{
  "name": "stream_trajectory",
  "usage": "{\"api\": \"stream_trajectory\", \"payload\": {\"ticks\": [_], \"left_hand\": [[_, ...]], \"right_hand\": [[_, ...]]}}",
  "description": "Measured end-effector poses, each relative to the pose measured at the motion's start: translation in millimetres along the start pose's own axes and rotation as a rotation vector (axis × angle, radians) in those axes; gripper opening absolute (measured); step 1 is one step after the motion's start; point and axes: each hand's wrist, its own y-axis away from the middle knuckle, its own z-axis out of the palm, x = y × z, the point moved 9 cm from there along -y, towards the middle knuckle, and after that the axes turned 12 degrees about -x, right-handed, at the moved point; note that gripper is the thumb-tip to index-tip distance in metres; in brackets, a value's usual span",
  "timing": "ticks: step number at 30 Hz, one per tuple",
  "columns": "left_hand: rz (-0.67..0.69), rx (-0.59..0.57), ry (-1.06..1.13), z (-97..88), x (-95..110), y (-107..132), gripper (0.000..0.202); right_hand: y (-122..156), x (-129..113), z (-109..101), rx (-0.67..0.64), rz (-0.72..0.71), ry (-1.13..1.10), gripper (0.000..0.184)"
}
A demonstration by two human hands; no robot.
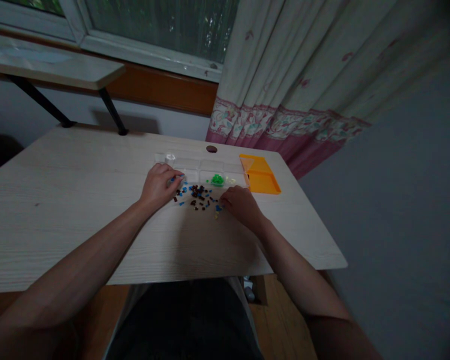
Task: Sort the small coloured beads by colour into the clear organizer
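Observation:
Several small blue and brown pieces (198, 195) lie scattered on a pale wooden table (78, 200). My left hand (158, 184) rests at the left edge of the scatter, fingers curled and pinched on a small blue piece (172, 178). My right hand (240, 204) lies at the right edge of the scatter, fingers curled down onto the table by a blue piece; what it holds is hidden. Behind the pieces stands a clear compartment box (195, 169) with green pieces (217, 179) in one compartment.
An orange lid (260, 174) lies open to the right of the clear box. A cable hole (211, 149) sits at the table's back edge. A small shelf on black legs (52, 67) stands at back left. Curtains (303, 75) hang at right.

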Motion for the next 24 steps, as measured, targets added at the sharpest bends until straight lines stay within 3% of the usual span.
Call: {"api": "stream_trajectory", "payload": {"ticks": [8,15,24], "left_hand": [[0.013,0.007,-0.016,0.5,0,0,0.027],[-0.003,-0.003,-0.022,4.3,-6,0,0.028],[0.009,-0.006,-0.009,3.7,-4,0,0.027]], "right_hand": [[9,20,6,-0.079,-0.043,-0.084,0.021],[19,15,13,-0.068,-0.098,-0.075,0.026],[11,9,24,-0.036,-0.129,-0.189,0.017]]}}
